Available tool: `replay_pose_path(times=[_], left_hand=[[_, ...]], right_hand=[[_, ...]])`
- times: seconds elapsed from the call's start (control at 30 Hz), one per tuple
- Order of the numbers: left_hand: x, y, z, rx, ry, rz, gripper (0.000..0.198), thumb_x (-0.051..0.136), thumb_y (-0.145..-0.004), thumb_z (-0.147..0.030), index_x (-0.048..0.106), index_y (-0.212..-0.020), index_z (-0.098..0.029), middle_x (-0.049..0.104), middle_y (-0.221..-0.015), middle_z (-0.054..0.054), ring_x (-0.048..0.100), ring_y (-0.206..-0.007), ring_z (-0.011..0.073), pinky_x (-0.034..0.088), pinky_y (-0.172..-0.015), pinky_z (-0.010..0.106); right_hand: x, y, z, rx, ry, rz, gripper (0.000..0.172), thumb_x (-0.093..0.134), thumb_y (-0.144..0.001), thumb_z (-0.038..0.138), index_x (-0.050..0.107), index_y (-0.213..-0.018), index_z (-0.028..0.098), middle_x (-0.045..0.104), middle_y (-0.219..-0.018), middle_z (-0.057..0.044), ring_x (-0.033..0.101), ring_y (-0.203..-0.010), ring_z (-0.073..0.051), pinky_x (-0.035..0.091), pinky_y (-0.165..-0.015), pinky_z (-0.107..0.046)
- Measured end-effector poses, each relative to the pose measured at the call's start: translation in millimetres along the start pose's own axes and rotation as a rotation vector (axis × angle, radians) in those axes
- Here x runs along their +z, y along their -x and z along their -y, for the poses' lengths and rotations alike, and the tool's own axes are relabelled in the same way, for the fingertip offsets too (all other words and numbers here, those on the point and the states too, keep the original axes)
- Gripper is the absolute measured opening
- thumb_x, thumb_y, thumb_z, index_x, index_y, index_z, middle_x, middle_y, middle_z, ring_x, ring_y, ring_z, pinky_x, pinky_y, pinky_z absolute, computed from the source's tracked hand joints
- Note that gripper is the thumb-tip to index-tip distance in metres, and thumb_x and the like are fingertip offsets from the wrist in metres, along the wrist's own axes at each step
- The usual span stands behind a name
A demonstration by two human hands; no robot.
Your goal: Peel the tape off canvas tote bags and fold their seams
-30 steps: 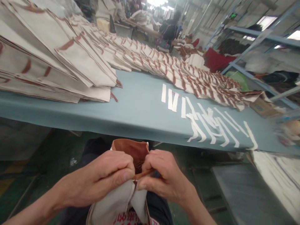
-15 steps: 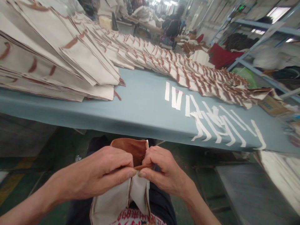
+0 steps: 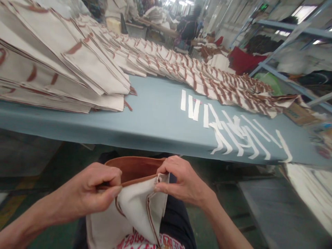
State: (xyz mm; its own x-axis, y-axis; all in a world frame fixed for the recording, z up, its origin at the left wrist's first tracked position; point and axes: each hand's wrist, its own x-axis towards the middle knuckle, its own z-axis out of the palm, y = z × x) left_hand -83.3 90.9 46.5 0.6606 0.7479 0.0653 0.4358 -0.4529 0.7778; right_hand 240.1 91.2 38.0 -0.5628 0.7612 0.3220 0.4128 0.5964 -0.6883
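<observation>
A cream canvas bag (image 3: 137, 199) with brown edging, a brown inside and red printed lettering near the bottom of the view rests over my lap. Its mouth gapes between my hands. My left hand (image 3: 101, 186) pinches the rim on the left, thumb on the outer face and fingers curled at the edge. On the other side my right hand (image 3: 180, 180) grips the rim near a side seam, with its thumb against the outside. The bag's bottom runs out of view.
A blue-grey table (image 3: 155, 114) stretches across in front of me. Stacked cream bags (image 3: 98, 72) with brown trim lie at its left, and long overlapping rows (image 3: 197, 76) run behind. White strips (image 3: 228, 131) are spread toward the right. Shelving (image 3: 282, 65) stands at the far right.
My hands have moved apart along the rim, mostly my left hand going left. The bag's mouth is now stretched wider and more of the brown inside shows.
</observation>
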Motion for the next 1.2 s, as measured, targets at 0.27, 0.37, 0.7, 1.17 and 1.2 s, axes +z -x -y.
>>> replay_pose_path(times=[0.27,0.37,0.7,1.17,1.2], left_hand=[[-25.2,2.5,4.9,-0.15,0.156,0.114,0.034,0.049,-0.103,-0.029,0.042,-0.071,-0.022,0.039,-0.069,-0.008,0.038,-0.063,0.0093,0.032,-0.059,0.017],[-28.9,2.6,3.6,-0.147,0.148,0.099,0.035,0.047,-0.109,-0.028,0.045,-0.075,-0.021,0.043,-0.074,-0.008,0.041,-0.069,0.0093,0.035,-0.065,0.016],[-33.2,-29.1,-37.8,0.046,0.316,0.075,0.067,0.058,-0.107,-0.083,0.069,-0.089,-0.02,0.064,-0.084,-0.003,0.058,-0.077,0.0162,0.046,-0.072,0.023],[-12.7,-45.9,-54.2,0.03,0.167,0.109,0.024,0.058,-0.107,-0.032,0.07,-0.09,-0.02,0.064,-0.08,-0.005,0.057,-0.07,0.0123,0.042,-0.066,0.021],[-13.8,-47.1,-54.8,0.02,0.166,0.118,0.024,0.059,-0.107,-0.032,0.07,-0.09,-0.02,0.064,-0.079,-0.005,0.057,-0.07,0.0125,0.042,-0.065,0.022]], right_hand=[[-12.7,-16.0,27.4,-0.083,-0.035,0.02,0.037,0.064,-0.119,0.049,0.07,-0.094,0.022,0.08,-0.088,-0.003,0.07,-0.083,-0.019,0.05,-0.084,-0.034],[-20.9,-22.6,39.6,-0.099,-0.08,0.037,0.036,0.061,-0.121,0.045,0.069,-0.094,0.022,0.079,-0.088,-0.003,0.07,-0.083,-0.019,0.05,-0.085,-0.035],[-39.6,-51.5,75.0,-0.117,-0.197,0.08,0.045,0.058,-0.121,0.055,0.068,-0.093,0.022,0.077,-0.086,-0.002,0.068,-0.078,-0.016,0.049,-0.075,-0.03],[-18.5,-26.6,51.4,0.254,-0.367,0.086,0.035,0.077,-0.109,0.051,0.064,-0.094,0.022,0.067,-0.086,0.003,0.057,-0.075,-0.015,0.044,-0.07,-0.028],[-18.6,-26.9,52.3,0.265,-0.377,0.08,0.033,0.079,-0.108,0.047,0.062,-0.094,0.023,0.066,-0.087,0.003,0.057,-0.075,-0.015,0.044,-0.07,-0.027]])
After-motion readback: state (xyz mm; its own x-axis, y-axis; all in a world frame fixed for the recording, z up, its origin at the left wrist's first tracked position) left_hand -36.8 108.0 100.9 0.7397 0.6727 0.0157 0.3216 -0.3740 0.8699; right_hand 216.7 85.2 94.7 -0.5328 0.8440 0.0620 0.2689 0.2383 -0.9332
